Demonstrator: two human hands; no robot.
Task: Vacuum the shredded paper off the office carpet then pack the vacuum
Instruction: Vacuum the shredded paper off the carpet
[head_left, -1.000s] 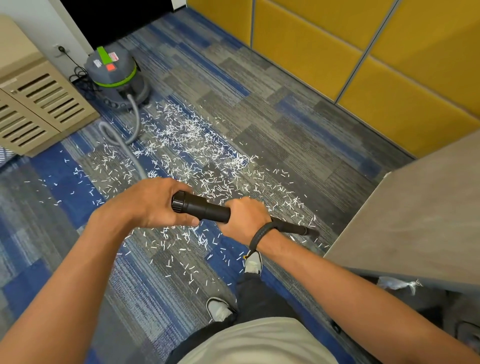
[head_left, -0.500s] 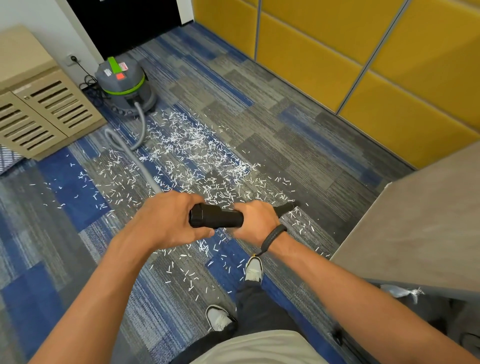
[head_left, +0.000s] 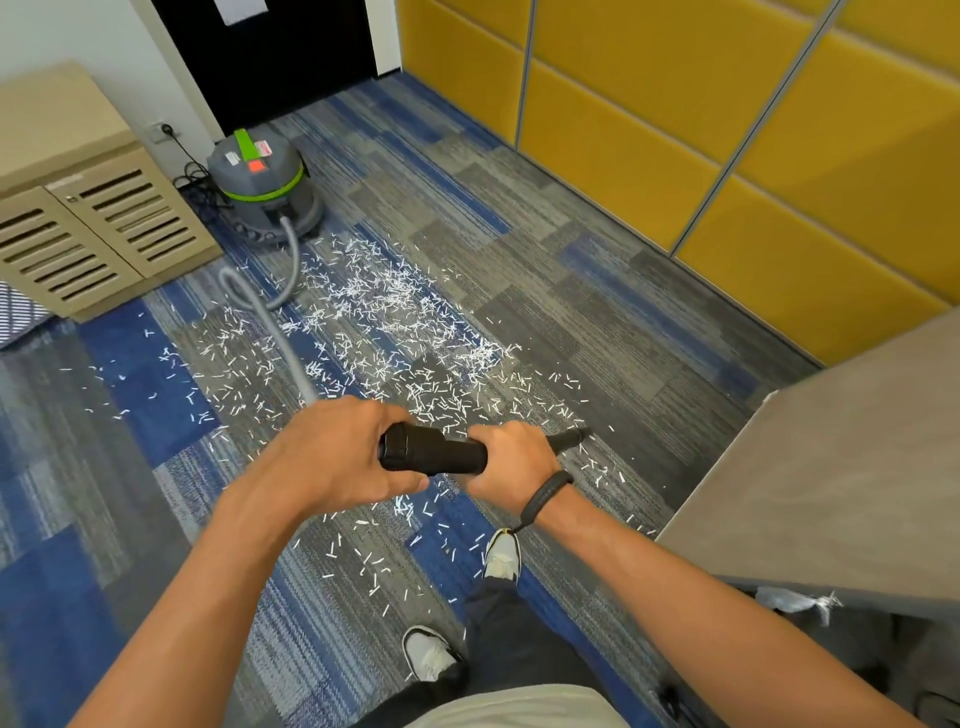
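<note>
Black nozzle (head_left: 434, 455) gripped between left hand (head_left: 332, 457) and right hand (head_left: 511, 460) (shredded paper (head_left: 374, 312) beyond).

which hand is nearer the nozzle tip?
Right. The right hand grips the black wand just behind the nozzle tip; the left hand holds its rear end.

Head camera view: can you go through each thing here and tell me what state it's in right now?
Left hand: grips the hose end.
Right hand: grips the black nozzle.
Black nozzle: held level, tip pointing right.
Vacuum canister: upright by the cabinet, hose attached.
Hose: looped across the carpet.
Shredded paper: scattered, not yet picked up.
Cabinet: doors closed.
</note>
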